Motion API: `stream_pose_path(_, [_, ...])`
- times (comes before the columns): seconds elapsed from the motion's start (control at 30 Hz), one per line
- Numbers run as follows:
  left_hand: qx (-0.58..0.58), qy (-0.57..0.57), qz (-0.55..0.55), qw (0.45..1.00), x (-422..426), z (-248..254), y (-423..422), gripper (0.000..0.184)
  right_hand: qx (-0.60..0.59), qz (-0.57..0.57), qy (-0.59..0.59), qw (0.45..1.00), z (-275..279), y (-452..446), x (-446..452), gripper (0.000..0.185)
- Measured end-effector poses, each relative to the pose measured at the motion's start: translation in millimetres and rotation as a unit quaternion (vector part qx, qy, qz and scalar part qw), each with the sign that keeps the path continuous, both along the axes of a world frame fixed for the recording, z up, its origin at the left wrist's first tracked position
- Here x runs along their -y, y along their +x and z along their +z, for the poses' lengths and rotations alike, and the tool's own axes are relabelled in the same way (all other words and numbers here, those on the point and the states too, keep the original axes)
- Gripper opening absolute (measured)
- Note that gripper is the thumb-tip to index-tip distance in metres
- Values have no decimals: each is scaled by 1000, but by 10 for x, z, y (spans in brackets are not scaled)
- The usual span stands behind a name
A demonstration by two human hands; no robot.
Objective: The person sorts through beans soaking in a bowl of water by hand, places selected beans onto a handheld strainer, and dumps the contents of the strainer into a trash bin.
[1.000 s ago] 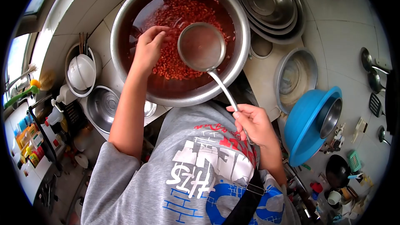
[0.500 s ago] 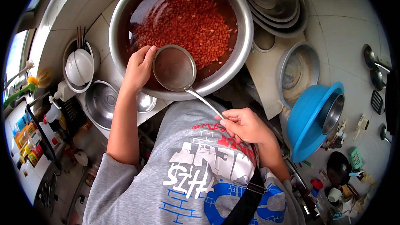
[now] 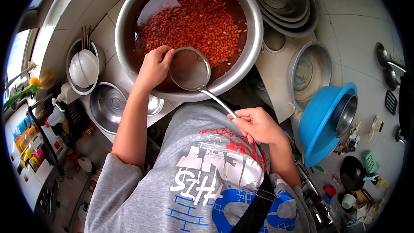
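Note:
A round mesh strainer [image 3: 189, 69] is over the near part of a large metal basin [image 3: 255, 39]. The basin holds reddish liquid and many small red beans or kernels [image 3: 202, 21]. My right hand [image 3: 258, 125] is closed round the strainer's handle, in front of the grey shirt. At the strainer's left rim is my left hand [image 3: 156, 67], its thumb and fingers pinched together at the edge. The mesh looks to have no beans on it.
Nested metal bowls [image 3: 312, 21] stand at the upper right. Below them are a metal basin [image 3: 323, 51] and a blue basin [image 3: 308, 125]. On the left are a metal bowl [image 3: 108, 108] and a pot with a white bowl [image 3: 84, 71]. Utensils [image 3: 381, 56] hang at far right.
The strainer has moved from over the beans towards the basin's near edge. My left hand, earlier apart from it above the beans, is now at its rim.

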State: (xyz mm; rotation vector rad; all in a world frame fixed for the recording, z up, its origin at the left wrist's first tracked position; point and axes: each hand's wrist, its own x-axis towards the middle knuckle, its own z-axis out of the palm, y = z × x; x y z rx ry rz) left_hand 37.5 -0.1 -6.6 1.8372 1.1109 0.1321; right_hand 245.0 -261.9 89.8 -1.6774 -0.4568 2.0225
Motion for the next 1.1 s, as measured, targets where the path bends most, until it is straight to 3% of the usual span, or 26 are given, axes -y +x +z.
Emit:
stream_pose_path(0.17, [-11,-7,-16,1000,-10,-7,219,31,16,-45,6,999,9,56,28,21])
stream_pose_path(0.77, [1,11,-81,997,-117,-149,751,31,51,-112,4,992,-30,47,113,26])
stream_pose_path(1.1, [-8,48,-142,989,-129,-82,891,27,12,-129,8,992,-5,-140,167,26])
